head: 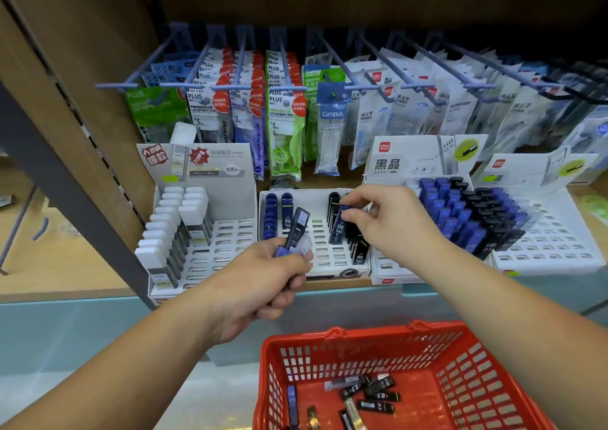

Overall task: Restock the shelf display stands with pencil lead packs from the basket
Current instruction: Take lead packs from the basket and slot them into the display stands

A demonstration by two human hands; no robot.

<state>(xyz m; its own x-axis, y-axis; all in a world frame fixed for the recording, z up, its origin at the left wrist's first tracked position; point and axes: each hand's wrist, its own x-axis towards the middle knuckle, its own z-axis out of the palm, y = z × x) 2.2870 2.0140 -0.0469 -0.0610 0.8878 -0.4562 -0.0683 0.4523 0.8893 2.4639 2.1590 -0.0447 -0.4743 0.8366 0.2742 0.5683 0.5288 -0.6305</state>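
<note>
Slotting a blue pack (340, 224) into the middle stand (316, 258), the right hand (388, 222) is pinching it by the top between thumb and fingertips, lower end going down beside the black packs (357, 245) just under the hand. The left hand (263, 281) is closed around a small bunch of packs (297, 229), one dark pack and a clear-capped one sticking up above the fist, waiting just left of and below the right hand.

Progress, judging by how things are lying: roughly midway. The middle stand is holding a blue row at its far left and a black row by the right hand, with many slots between them showing open. The left stand (200, 252), beyond the left hand, is carrying two rows of white-capped packs and a lot of empty slots. The right stand (460, 219), past the right wrist, is looking mostly full of blue and black packs; the one beyond it is only partly filled, many front slots bare. The basket (408, 380), below both forearms, is still holding about ten loose packs (375, 393) on its floor.

Materials: the packs are slim rectangular hard-plastic cases, glossy, with printed labels. The stands are white cardboard with die-cut slot grids and printed back cards. The basket is red moulded plastic with lattice walls.
</note>
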